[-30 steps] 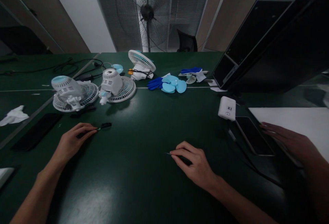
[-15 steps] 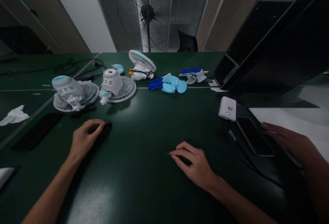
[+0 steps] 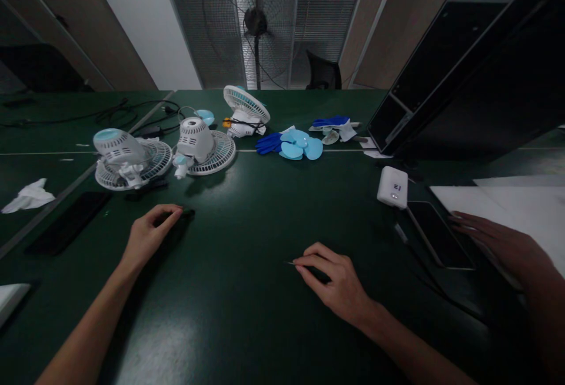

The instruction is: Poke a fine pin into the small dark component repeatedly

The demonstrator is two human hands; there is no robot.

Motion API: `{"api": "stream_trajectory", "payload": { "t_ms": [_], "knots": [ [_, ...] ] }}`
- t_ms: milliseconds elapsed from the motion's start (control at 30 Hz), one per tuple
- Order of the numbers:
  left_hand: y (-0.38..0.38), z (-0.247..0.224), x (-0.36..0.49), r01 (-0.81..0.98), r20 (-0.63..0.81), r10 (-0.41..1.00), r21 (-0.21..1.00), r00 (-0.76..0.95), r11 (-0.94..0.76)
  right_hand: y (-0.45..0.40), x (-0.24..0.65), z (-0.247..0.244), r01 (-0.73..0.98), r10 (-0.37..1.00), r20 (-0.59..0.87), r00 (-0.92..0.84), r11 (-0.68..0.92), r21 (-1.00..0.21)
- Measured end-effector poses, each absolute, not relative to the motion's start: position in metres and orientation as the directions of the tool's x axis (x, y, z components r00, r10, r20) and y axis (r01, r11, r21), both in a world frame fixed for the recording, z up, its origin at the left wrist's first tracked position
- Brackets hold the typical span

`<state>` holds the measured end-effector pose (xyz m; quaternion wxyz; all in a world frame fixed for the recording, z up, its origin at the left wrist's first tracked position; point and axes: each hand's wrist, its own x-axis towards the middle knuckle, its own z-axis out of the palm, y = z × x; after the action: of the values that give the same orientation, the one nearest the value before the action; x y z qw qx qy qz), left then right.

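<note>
Thumb and forefinger of my left hand (image 3: pixel 152 235) are pinched together on the left part of the green table (image 3: pixel 229 314). A small dark thing (image 3: pixel 189 213) shows at their tips, too dim to name. My right hand (image 3: pixel 333 276) rests right of the middle, its fingertips closed on a thin, pointed sliver (image 3: pixel 289 263) that sticks out to the left. What kind of thing it is I cannot make out. Beyond my left hand lie two small white fans, one at the far left (image 3: pixel 121 152) and one beside it (image 3: pixel 198 143).
At the right, another person's hand (image 3: pixel 498 238) lies near a phone (image 3: pixel 436 235), a white power bank (image 3: pixel 392 186) and a cable (image 3: pixel 436 294). A large black monitor (image 3: pixel 459 79) stands behind. Light-blue fan blades (image 3: pixel 301 145), blue gloves (image 3: pixel 268 143) and a third fan (image 3: pixel 245 111) lie farther back.
The whole view has shifted very slightly. Both my hands keep the same pose and place on the table, and nothing has been picked up or let go.
</note>
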<state>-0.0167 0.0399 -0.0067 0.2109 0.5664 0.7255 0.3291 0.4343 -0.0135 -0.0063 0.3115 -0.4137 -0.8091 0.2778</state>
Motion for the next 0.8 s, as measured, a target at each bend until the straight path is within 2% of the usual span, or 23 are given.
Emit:
{"api": "stream_trajectory", "payload": {
  "t_ms": [267,533,800],
  "knots": [
    [0.0408,-0.0092,-0.0198,0.67,0.034,0.947,0.715,-0.318,0.199,-0.0132,0.4348,-0.0069,0.492,0.836,0.277,-0.473,0.512,-0.704],
    [0.0423,-0.008,-0.0174,0.654,0.09,0.958,0.747,-0.271,0.114,-0.0133,0.4345,-0.0069,0.493,0.836,0.269,-0.478,0.509,-0.705],
    [0.0437,-0.0106,-0.0189,0.638,0.089,0.95,0.759,-0.299,0.13,-0.0131,0.4342,-0.0074,0.493,0.833,0.279,-0.477,0.517,-0.7]
  ]
}}
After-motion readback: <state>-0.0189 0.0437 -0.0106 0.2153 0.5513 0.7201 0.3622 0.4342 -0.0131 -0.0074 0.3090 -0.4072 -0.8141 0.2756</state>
